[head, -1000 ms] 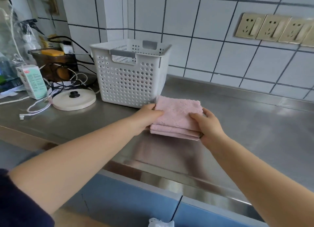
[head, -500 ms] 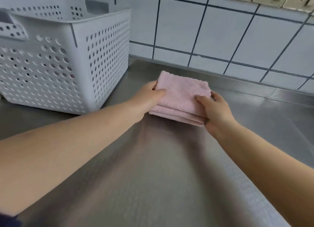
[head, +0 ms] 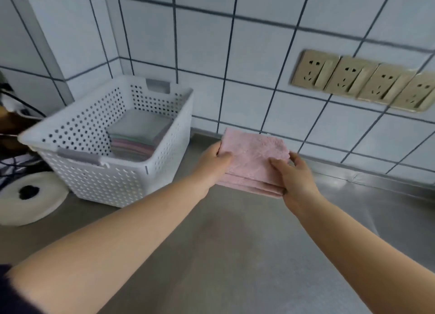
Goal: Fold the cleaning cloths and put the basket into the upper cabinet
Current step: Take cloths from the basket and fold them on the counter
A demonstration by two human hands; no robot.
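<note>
The white perforated plastic basket (head: pixel 113 149) stands on the grey steel tabletop (head: pixel 235 255) in the corner of the tiled wall; it looks light and stiff, and I think its two grey handle strips on the rim are the good places to take it for the lift to the cabinet. Inside it lies a flat stack of folded cloths, grey on top (head: pixel 138 134). Just beside the basket, the pile of folded pink fluffy cloths (head: pixel 251 158) is held above the tabletop. It is soft and light and would probably sag or unfold if taken by one edge only. The left hand (head: pixel 211 163) grips its left side and the right hand (head: pixel 294 174) its right corner, thumbs on top.
</note>
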